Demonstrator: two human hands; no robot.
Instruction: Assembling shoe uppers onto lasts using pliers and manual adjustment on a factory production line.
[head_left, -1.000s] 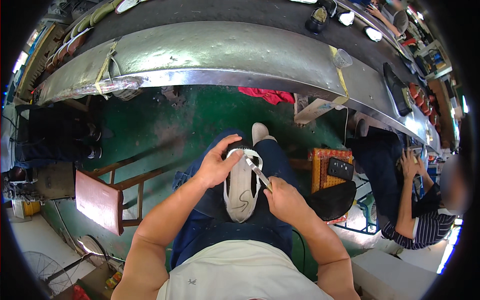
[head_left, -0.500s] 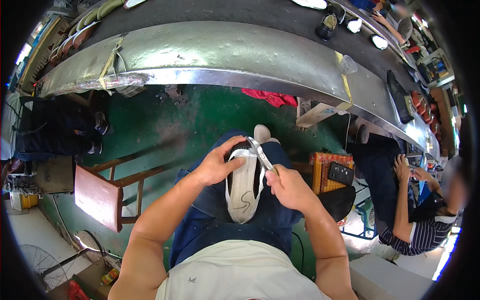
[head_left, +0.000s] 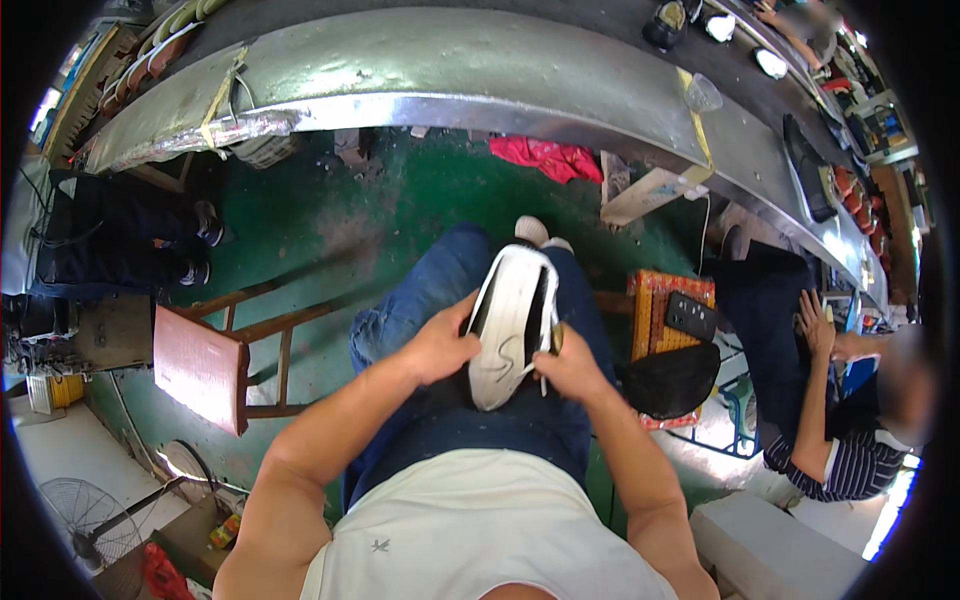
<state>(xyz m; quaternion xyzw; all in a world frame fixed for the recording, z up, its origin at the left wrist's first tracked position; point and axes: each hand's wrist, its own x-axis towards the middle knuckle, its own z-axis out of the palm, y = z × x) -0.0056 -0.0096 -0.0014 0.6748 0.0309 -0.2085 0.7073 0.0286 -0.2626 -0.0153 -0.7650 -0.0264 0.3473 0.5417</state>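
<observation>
A shoe (head_left: 505, 325) lies upside down on my lap, its off-white sole facing up with a dark curved mark on it; dark material shows along its rim. My left hand (head_left: 447, 338) grips its left side, thumb pressed at the sole's edge. My right hand (head_left: 570, 365) is closed at the right edge around a metal hand tool (head_left: 543, 384), mostly hidden by the fingers; a small silvery part shows below the thumb. Exactly where the tool meets the shoe cannot be made out.
A metal-edged workbench (head_left: 430, 75) runs across ahead, with a clear plastic cup (head_left: 703, 93) and shoes. A wooden stool (head_left: 200, 365) stands left. At right, a phone (head_left: 691, 314) and black pouch (head_left: 672, 380) rest on a beaded seat; a co-worker (head_left: 840, 430) sits beyond.
My left hand has moved from the shoe's far end back to its left side. My right hand has come slightly nearer, and the tool, earlier plainly visible, is now mostly covered.
</observation>
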